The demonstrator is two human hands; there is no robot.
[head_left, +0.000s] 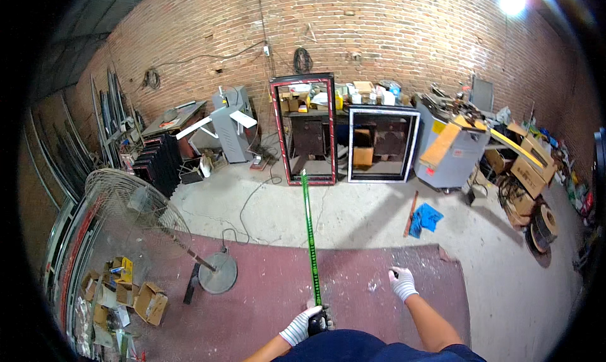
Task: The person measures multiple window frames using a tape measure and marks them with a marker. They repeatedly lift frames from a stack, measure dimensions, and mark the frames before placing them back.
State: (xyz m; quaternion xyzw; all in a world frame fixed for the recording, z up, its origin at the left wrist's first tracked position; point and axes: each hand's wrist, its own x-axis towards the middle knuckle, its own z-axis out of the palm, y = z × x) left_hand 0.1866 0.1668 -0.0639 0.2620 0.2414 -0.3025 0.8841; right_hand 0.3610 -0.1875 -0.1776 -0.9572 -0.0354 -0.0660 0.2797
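Low in the head view, just in front of my dark blue shirt [366,346], my left hand [297,329], in a striped white glove, is clamping around the black case of a tape measure [317,323]. Its green blade [312,255] is running away from me over a dark red mat [271,261] and the pale floor [252,204], and its far end is showing at the bottom bar of a tall red-and-black frame [332,131]; I cannot tell whether it is touching. My right hand [402,283], gloved likewise, is hovering well apart from the tape, its fingers curling inward; something dark is showing by the fingertips, but I cannot tell whether they are closing on anything. Beside the tall frame, a shorter white-edged frame [351,144] is standing upright, and a grey cabinet [451,150] is standing just to its right. Nearer me, a blue cloth [426,220] is lying next to a reddish stick [411,213]. On my left, a big fan [136,201] is standing on its round base, with an open cardboard box [151,303] sitting near it. Behind everything, a brick wall [214,21] is rising.
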